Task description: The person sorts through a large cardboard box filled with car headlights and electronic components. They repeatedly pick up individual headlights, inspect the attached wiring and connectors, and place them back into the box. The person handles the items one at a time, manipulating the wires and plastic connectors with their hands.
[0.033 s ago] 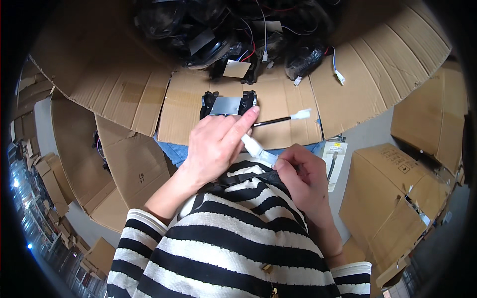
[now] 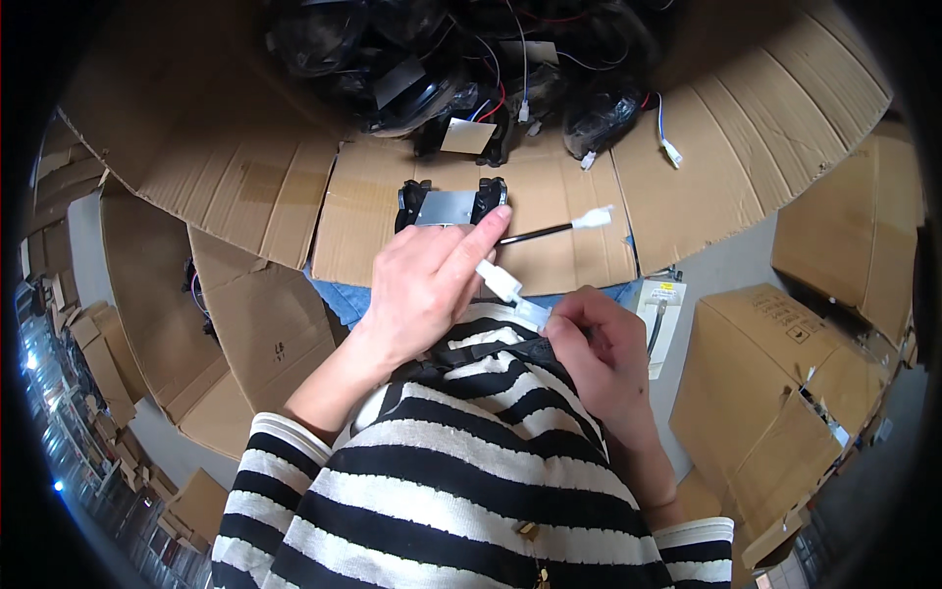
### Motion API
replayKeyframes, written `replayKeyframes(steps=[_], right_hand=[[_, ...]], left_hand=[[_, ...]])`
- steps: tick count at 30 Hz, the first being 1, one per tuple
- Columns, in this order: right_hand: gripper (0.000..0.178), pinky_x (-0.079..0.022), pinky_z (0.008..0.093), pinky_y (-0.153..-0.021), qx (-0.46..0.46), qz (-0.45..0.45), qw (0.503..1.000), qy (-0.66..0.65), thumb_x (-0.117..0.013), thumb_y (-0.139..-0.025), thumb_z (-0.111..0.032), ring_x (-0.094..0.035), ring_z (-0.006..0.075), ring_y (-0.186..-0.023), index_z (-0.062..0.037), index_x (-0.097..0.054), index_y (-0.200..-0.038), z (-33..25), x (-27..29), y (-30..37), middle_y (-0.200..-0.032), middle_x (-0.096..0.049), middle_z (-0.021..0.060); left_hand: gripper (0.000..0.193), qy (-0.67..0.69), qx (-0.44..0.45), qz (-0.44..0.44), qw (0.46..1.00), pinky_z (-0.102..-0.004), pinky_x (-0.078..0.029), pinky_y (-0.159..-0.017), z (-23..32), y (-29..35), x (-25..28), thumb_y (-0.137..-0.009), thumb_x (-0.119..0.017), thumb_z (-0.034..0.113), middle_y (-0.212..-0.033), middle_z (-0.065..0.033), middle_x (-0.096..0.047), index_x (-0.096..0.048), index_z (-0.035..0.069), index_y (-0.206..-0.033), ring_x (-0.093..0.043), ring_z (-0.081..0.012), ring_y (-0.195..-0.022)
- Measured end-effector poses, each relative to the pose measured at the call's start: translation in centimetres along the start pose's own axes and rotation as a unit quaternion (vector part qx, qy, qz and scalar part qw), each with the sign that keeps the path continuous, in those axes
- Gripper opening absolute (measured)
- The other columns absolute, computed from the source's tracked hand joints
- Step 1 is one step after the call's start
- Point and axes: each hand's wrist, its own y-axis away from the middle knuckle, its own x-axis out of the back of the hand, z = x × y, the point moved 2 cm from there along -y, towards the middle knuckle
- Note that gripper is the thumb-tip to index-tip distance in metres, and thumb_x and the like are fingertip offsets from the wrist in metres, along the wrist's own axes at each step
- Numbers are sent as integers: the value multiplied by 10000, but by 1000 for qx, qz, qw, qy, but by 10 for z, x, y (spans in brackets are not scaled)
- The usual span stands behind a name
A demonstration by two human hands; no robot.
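My left hand (image 2: 422, 285) lies over the near edge of a black bracket-like part with a silver plate (image 2: 446, 208). Its index finger is stretched along the part's right side, while the other fingers curl under. From beneath this hand sticks out a white plug connector (image 2: 498, 280), gripped by fingers that are partly hidden. My right hand (image 2: 599, 344) pinches a translucent connector (image 2: 533, 313) between thumb and index finger, end to end with the white one. A black-sleeved cable (image 2: 538, 236) with another white connector (image 2: 594, 218) runs out to the right from under my left hand.
Behind lies a large open carton with its cardboard flap (image 2: 569, 182) under the part. Inside are several black plastic-wrapped parts (image 2: 603, 118) with loose wires and connectors. Cartons stand at left (image 2: 260, 324) and right (image 2: 756, 353). A white strip-like object (image 2: 659, 324) lies beside my right hand.
The white connector in my left hand has shifted slightly up and away from the translucent one. The black-sleeved cable has moved slightly. My right hand has barely moved.
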Motion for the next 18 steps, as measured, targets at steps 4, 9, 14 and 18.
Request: replayKeyframes(steps=[4, 9, 14, 18], right_hand=[[91, -287, 161, -435, 14, -4, 1000, 21, -521, -780, -45, -381, -4, -512, 3, -499, -706, -4, -1, -1, -578, -490, -20], [62, -328, 202, -422, 64, 26, 987, 145, -539, -736, -16, -440, 80, -471, -1, -495, -694, -2, 0, -6, -577, -504, 44], [65, -363, 256, -433, 138, 62, 965, 213, -553, -696, 9, -481, 172, -475, -8, -490, -689, -2, -1, -9, -592, -501, 84], [74, -376, 272, -452, 208, 91, 948, 221, -553, -694, 19, -494, 180, -502, -15, -487, -697, -2, -4, -14, -594, -495, 80]], left_hand=[[556, -8, -14, -7, 1000, -288, -387, -522, -1, 1, -2, -606, -585, 37, -644, -16, -483, -482, 70, -1152, -487, -171, -566], [551, 17, -11, -24, 1000, -290, -387, -522, -4, 4, -2, -611, -597, 46, -623, -19, -462, -481, 67, -1150, -476, -171, -552], [519, 39, 3, -51, 998, -310, -381, -514, -4, -3, 3, -627, -578, -43, -624, -60, -488, -507, 64, -1129, -474, -214, -537], [505, 42, -14, -40, 998, -311, -377, -505, -2, -5, 1, -636, -580, -39, -617, -60, -484, -507, 61, -1125, -473, -214, -537]])
